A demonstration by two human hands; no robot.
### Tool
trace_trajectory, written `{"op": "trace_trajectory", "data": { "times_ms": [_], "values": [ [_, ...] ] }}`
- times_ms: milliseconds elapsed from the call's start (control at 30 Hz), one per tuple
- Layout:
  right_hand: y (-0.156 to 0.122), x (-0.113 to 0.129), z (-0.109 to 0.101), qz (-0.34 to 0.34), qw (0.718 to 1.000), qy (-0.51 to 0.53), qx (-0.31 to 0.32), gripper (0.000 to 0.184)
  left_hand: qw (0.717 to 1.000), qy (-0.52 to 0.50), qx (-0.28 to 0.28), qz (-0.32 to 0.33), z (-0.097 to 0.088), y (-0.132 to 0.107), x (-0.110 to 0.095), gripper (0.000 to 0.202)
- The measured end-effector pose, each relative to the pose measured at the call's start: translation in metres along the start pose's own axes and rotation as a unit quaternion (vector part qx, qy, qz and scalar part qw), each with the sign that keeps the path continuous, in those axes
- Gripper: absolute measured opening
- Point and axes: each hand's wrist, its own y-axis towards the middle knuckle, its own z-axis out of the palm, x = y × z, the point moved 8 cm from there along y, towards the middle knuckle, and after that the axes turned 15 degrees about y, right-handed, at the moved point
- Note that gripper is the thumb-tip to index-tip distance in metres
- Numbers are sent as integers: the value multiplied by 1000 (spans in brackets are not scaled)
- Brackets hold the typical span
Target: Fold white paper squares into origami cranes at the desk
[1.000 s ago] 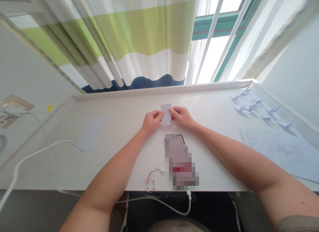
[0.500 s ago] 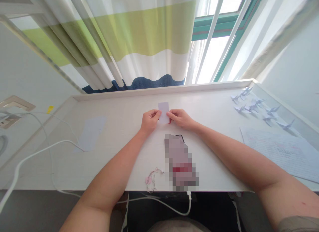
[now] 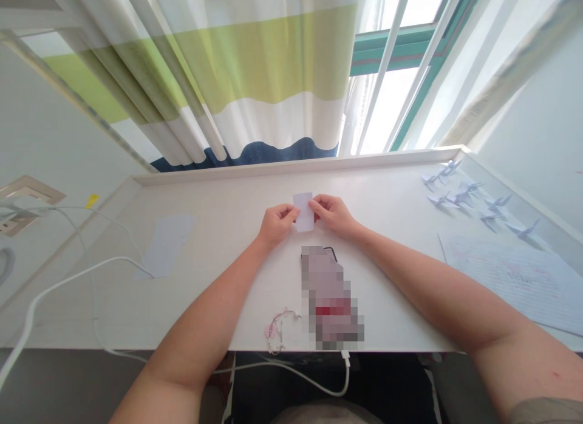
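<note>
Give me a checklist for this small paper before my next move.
1. Left hand pinching the small paper at its left edge: ok.
2. Right hand pinching its right edge: ok.
3. Phone apart from both hands: ok, it lies nearer you.
4. Paper birds out of the way: ok, grouped at the far right.
5. Phone's cable kept on the tabletop: not ok, it loops below the front edge.
6. Paper's edges aligned: cannot tell, too small.
</note>
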Motion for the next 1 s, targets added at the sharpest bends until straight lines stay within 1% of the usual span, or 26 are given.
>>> {"op": "trace_trajectory", "data": {
  "times_ms": [100,233,333,433,567,667,733,800,1000],
  "values": [
    [-1,2,-1,4,1000,-5,-4,51,1000,-6,10,-1,2,0,1,27],
    [0,4,0,15,1000,17,-15,56,1000,-11,24,0,3,0,0,29],
    [0,8,-1,-6,999,19,-26,59,999,-4,41,-6,6,-2,-1,30],
    [1,9,-3,-26,999,8,-33,58,999,3,48,-8,8,-1,1,31],
    [2,5,-1,1,1000,2,-12,59,1000,3,20,-18,5,1,6,33],
    [0,3,6,24,999,-26,30,63,1000,4,-22,-20,-1,3,8,34],
    [-3,5,12,25,996,-63,57,63,999,1,-43,-24,-5,4,8,34],
    [-4,7,15,20,993,-89,69,60,998,-5,-51,-29,-7,4,8,34],
    [-4,7,16,21,990,-116,75,54,998,-14,-50,-33,-9,5,9,33]
  ]
}}
